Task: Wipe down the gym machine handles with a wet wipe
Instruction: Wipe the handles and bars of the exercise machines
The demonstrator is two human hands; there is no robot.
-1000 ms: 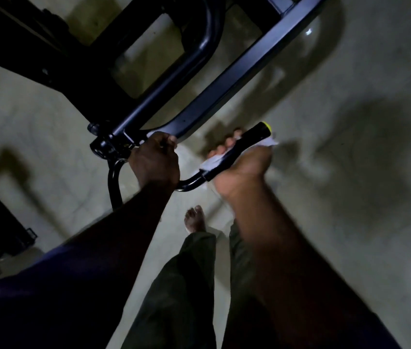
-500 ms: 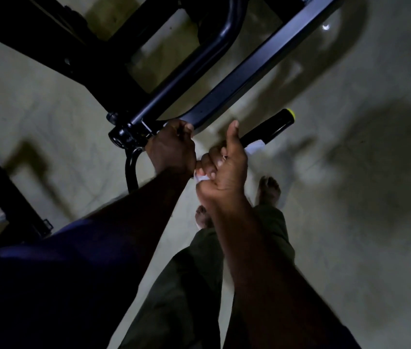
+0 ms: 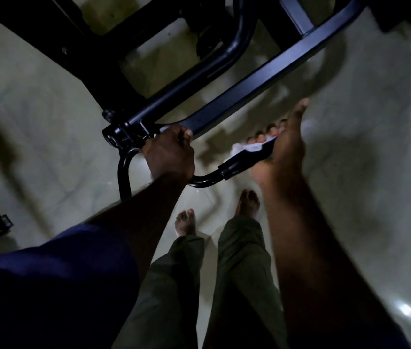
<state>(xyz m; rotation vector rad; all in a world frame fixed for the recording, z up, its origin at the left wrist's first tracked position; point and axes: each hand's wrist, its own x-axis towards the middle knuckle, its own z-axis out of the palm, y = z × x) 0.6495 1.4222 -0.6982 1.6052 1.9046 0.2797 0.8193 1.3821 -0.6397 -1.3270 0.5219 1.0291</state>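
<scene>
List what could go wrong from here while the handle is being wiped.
1. The right hand holds the wet wipe with the thumb lifted off the handle grip; the bunched wipe could slip out and fall to the floor.
2. The person's bare feet stand right under the handle, so drips may make the smooth floor slippery.
3. Dim light may hide missed spots.

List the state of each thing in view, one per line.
Left hand: closed on the frame end.
Right hand: wrapped around the grip, thumb out.
Wipe: pressed between fingers and grip.
Grip: partly covered; end hidden by the hand.
</scene>
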